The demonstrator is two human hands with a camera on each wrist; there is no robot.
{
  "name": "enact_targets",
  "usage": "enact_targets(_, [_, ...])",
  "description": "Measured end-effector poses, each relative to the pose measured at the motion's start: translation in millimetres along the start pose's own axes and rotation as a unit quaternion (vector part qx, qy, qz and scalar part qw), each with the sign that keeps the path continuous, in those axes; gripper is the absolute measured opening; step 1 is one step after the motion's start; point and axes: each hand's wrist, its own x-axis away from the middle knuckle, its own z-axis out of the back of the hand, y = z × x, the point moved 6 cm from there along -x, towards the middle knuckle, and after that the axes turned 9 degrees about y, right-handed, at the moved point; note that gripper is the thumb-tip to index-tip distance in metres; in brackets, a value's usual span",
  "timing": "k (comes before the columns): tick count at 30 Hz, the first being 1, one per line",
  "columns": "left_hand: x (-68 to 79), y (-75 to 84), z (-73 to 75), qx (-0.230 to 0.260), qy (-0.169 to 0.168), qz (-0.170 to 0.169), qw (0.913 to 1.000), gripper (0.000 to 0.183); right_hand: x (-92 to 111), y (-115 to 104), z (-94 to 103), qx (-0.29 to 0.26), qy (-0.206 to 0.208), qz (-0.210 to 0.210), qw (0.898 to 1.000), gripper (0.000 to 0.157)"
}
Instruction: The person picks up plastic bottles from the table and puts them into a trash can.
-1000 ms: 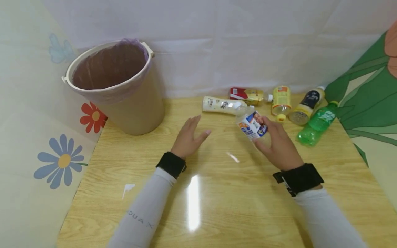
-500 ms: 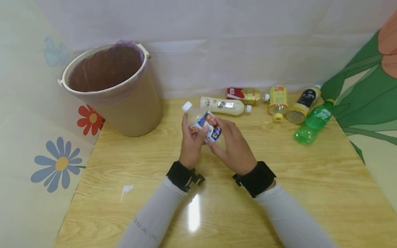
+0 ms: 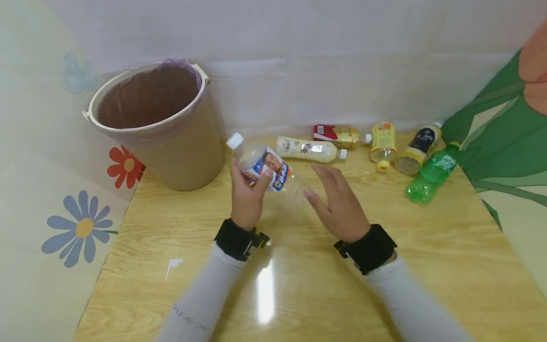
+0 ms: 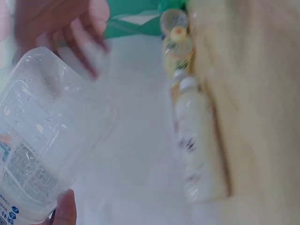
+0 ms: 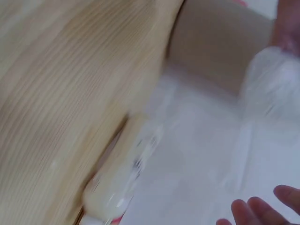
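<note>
A clear plastic bottle [image 3: 273, 168] with a white cap and a blue, white and orange label tilts in my left hand [image 3: 249, 197], above the table. The left fingers and thumb grip it around the label near the neck, cap toward the upper left. Its transparent base fills the left of the left wrist view [image 4: 51, 117]. My right hand [image 3: 344, 209] is just off the bottle's base, fingers spread and holding nothing. In the right wrist view the right fingertips [image 5: 260, 211] show at the lower right, apart from the blurred bottle [image 5: 274, 93].
A beige bin [image 3: 183, 152] with a purple liner stands at the back left. Along the back wall lie a cream bottle [image 3: 307, 149], a red-and-yellow bottle [image 3: 342, 135], a yellow-labelled bottle [image 3: 383, 142], a dark-labelled bottle [image 3: 420, 145] and a green bottle [image 3: 436, 171].
The right hand brought the bottle leftward to the left hand, which took hold of it. The right hand has since let go and drawn back right, while the left moved slightly left with it.
</note>
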Motion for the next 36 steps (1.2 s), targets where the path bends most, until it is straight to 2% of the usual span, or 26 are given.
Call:
enact_targets(3, [-16.8,26.9,12.1,0.034,0.005,-0.061,0.9975,0.070,1.4,35.7,20.6,0.047,0.019,-0.036,0.998,0.055])
enact_targets(6, [-34.1,62.1,25.6,0.066,0.014,-0.123,0.9901,0.072,4.5,76.8,44.4,0.102,0.039,-0.084,0.991,0.052])
enact_targets(9, [-50.7,96.8,37.0,0.097,0.037,-0.173,0.9794,0.078,15.2,120.4,72.6,0.160,0.054,-0.144,0.975,0.051])
enact_targets(13, [-71.5,140.4,58.4,0.108,0.082,-0.217,0.9667,0.084,35.7,171.3,102.3,0.233,0.038,-0.233,0.943,0.059])
enact_targets(16, [-85.6,162.9,78.0,0.124,0.126,-0.205,0.9626,0.086,51.3,198.7,115.1,0.265,0.011,-0.285,0.921,0.070])
enact_targets(17, [-89.7,168.1,84.8,0.131,0.139,-0.199,0.9612,0.086,55.7,205.7,117.5,0.270,0.002,-0.294,0.917,0.073])
enact_targets(21, [-103.9,183.5,110.9,0.145,0.188,-0.190,0.9527,0.087,68.4,220.0,122.4,0.271,-0.019,-0.324,0.906,0.080])
enact_targets(24, [-116.7,189.2,129.8,0.132,0.220,-0.182,0.9490,0.092,74.7,223.5,123.9,0.263,-0.032,-0.339,0.903,0.082])
enact_targets(27, [-131.7,184.6,147.8,0.122,0.243,-0.139,0.9523,0.095,80.1,228.0,124.6,0.254,-0.044,-0.353,0.899,0.080])
enact_targets(29, [-138.1,177.8,157.4,0.091,0.251,-0.101,0.9584,0.096,83.6,231.0,124.9,0.251,-0.051,-0.357,0.898,0.078])
enact_targets(33, [-144.0,163.1,170.0,0.020,0.242,-0.055,0.9684,0.096,87.0,233.1,124.6,0.248,-0.053,-0.358,0.899,0.076])
enact_targets(36, [-145.5,155.2,175.8,-0.024,0.236,-0.035,0.9709,0.098,86.8,232.8,123.6,0.244,-0.050,-0.357,0.900,0.075])
